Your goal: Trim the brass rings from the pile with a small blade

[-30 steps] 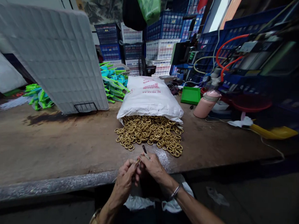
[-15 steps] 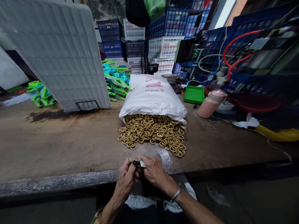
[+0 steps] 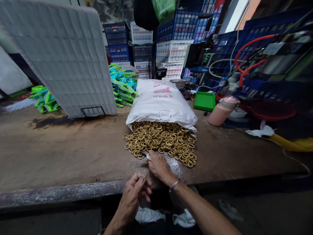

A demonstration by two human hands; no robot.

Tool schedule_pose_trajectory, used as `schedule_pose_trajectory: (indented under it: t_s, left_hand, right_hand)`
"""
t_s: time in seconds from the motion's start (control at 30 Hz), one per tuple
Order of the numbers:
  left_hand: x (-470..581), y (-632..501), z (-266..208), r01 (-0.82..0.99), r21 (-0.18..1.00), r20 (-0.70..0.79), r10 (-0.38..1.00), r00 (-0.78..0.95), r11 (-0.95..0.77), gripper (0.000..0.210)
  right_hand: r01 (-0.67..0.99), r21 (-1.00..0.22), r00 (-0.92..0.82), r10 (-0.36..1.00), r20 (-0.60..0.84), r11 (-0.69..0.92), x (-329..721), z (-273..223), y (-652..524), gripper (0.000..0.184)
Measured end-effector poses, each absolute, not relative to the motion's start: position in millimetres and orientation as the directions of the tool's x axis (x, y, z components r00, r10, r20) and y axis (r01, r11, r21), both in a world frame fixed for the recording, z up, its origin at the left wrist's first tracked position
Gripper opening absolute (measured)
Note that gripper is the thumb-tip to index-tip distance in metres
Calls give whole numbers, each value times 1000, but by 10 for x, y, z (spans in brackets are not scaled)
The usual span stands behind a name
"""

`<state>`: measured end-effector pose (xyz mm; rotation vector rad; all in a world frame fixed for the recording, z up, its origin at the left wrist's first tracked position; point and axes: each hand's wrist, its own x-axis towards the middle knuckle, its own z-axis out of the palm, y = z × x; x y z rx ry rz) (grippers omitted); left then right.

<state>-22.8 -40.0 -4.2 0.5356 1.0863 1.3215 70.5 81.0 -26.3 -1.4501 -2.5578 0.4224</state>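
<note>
Gold-coloured rings (image 3: pixel 158 138) spill in a loose heap from the mouth of a white printed sack (image 3: pixel 163 105). At the near edge of the heap, my right hand (image 3: pixel 159 165) grips a small knife-like tool (image 3: pixel 147 156) with a whitish part by the fingers and a dark, narrow tip. That tip reaches the nearest rings. Lower and to the left, over the table's front edge, my left hand (image 3: pixel 135 190) pinches one gold ring (image 3: pixel 145 176) between thumb and forefinger, mostly hidden by the fingers.
A wooden table (image 3: pixel 75 159) carries a tall pale ribbed panel (image 3: pixel 68 63) on the left and green-blue plastic pieces (image 3: pixel 123 83) behind. To the right stand a pink bottle (image 3: pixel 222 111), a green tray (image 3: pixel 204 101) and a machine with red hoses (image 3: pixel 240 62). Stacked crates (image 3: pixel 174 51) line the back.
My right hand has moved forward with the tool, away from my left hand to the heap's edge. My left hand has dropped slightly, with its ring. The view has shifted a little.
</note>
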Motion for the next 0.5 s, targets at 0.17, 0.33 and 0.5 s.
schedule_pose_trajectory:
  t_s: [0.17,0.33,0.5]
  left_hand:
    - [-320,-382,-134,-640,739,-390,908,-150,212,26]
    - [-405,-382,-113,-753,628,-400,912,-94,198,22]
    - [-453,-342,-133,-825,527,-463,883,-74,207,21]
  right_hand:
    - [864,-336,-405,914,-21,375,407,-250,890,25]
    - [881,-346,-370,926,-77,323,287,-201,938,22]
    - [867,-367,-379,924,-50,336,342,-228,983,17]
